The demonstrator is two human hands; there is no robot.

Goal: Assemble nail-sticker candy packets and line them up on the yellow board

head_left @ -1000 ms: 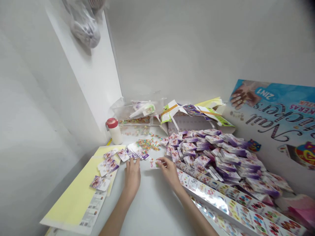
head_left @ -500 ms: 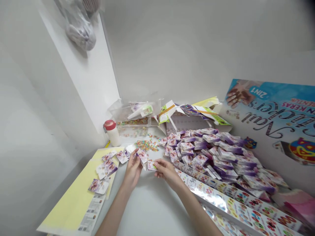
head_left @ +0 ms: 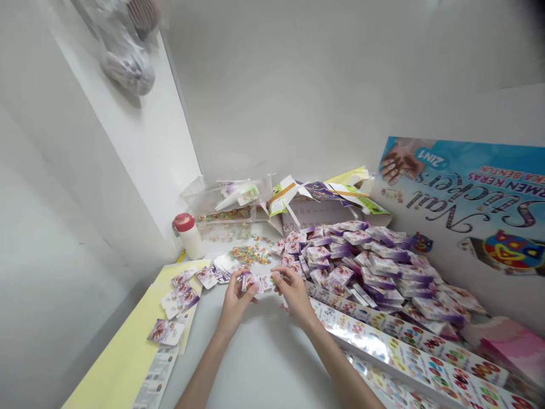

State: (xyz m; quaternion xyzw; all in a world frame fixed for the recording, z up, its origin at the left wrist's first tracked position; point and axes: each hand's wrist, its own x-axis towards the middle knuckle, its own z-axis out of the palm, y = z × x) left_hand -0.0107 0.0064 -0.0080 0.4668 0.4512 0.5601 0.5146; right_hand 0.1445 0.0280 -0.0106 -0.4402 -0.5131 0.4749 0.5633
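My left hand (head_left: 235, 298) is closed around a small purple-and-white printed box (head_left: 250, 282), thumb across its face. Against the box's right side lies a small white printed card (head_left: 266, 282). My right hand (head_left: 293, 294) pinches that card by its right end, and a bit of green shows at the fingertips. Whether the card is partly inside the box I cannot tell. Just beyond both hands is a scatter of small colourful pieces (head_left: 251, 254). Left of them, a fanned row of flat purple-and-white box blanks (head_left: 223, 267) lies on the table.
A large heap of similar small boxes (head_left: 366, 255) fills the right side. Long printed strips (head_left: 383, 346) run along its front. A big Nail Stickers board (head_left: 464, 199) leans behind. On the left are yellow sheets (head_left: 114, 352), a red-capped bottle (head_left: 190, 238) and clear plastic trays (head_left: 225, 213).
My left hand has turned its thumb over the front of the box. My right hand has moved slightly right and up, with the card now lying closer to the box. The view has shifted a little.
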